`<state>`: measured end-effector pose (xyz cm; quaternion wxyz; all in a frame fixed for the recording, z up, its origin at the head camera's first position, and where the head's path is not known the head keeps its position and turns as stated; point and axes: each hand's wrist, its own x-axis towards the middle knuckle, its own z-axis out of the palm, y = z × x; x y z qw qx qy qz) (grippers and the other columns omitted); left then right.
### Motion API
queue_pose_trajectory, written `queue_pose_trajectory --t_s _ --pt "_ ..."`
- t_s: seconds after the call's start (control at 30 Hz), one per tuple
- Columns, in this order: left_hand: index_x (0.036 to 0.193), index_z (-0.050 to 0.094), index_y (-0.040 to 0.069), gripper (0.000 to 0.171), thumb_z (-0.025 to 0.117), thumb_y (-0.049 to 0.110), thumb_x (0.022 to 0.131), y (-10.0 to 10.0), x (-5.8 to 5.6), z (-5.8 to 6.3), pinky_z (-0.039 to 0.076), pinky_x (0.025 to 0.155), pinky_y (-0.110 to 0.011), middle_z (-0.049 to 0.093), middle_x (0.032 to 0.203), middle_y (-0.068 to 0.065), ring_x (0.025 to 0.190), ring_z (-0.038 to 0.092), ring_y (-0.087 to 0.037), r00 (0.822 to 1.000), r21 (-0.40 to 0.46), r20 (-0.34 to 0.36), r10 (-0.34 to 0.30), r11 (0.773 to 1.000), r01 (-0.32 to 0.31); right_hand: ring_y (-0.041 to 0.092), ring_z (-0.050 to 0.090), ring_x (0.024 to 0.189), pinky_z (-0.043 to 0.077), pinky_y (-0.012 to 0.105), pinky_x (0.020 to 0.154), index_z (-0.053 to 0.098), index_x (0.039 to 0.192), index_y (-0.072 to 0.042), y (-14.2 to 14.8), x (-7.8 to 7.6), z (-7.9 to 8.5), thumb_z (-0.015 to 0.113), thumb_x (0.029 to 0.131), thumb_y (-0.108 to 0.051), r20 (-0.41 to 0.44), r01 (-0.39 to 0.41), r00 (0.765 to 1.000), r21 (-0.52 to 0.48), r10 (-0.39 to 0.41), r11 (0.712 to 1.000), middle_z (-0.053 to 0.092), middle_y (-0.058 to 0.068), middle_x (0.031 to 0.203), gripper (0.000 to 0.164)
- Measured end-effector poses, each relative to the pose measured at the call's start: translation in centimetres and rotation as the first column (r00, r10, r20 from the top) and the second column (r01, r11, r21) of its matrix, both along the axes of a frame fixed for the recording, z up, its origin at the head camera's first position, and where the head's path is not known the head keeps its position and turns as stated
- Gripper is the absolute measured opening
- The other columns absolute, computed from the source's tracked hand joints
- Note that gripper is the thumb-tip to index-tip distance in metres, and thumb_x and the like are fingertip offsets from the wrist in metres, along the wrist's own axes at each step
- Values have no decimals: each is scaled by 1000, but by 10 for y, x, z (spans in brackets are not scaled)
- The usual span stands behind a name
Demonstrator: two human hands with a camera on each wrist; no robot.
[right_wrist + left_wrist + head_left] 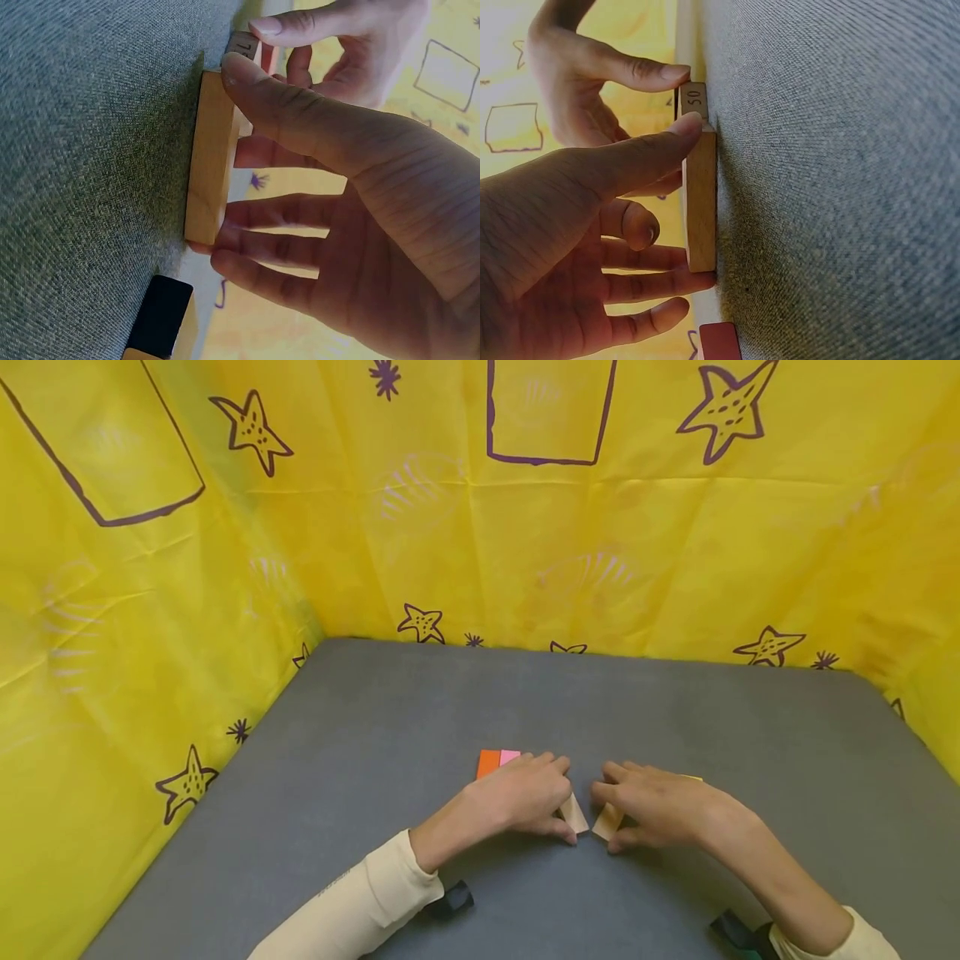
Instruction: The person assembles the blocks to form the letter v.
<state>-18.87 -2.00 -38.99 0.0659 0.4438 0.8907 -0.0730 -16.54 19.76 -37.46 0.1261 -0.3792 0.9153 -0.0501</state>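
Observation:
My left hand (528,793) grips a plain wooden block (573,815) between thumb and fingers, low on the grey table. The left wrist view shows that block (700,202) from its long side, thumb at one end and fingertips by the other. Mirroring it, my right hand (660,802) holds a second wooden block (607,821), its long side (211,157) facing the right wrist view. The blocks slant toward each other, with a narrow gap at their near ends. Digits are stamped on the right hand's block end (694,97) and the left's (244,46).
Orange (488,763) and pink (510,756) blocks lie beyond my left hand; a yellow edge (693,777) peeks out behind the right. The right wrist view has a black block (159,315), the left a red one (720,341). Yellow cloth (525,543) encloses the table (420,710).

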Motion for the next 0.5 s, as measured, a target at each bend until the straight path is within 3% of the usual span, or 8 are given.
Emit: queue_pose_trajectory --t_s 0.5 --pt "94 76 21 45 70 66 90 0 2 2 47 76 -27 59 97 4 83 52 -11 1000 -15 -11 -1 1000 1 9 45 80 46 31 72 63 99 -23 -2 -2 -3 85 84 -44 -20 -41 999 -18 41 999 48 -8 90 34"
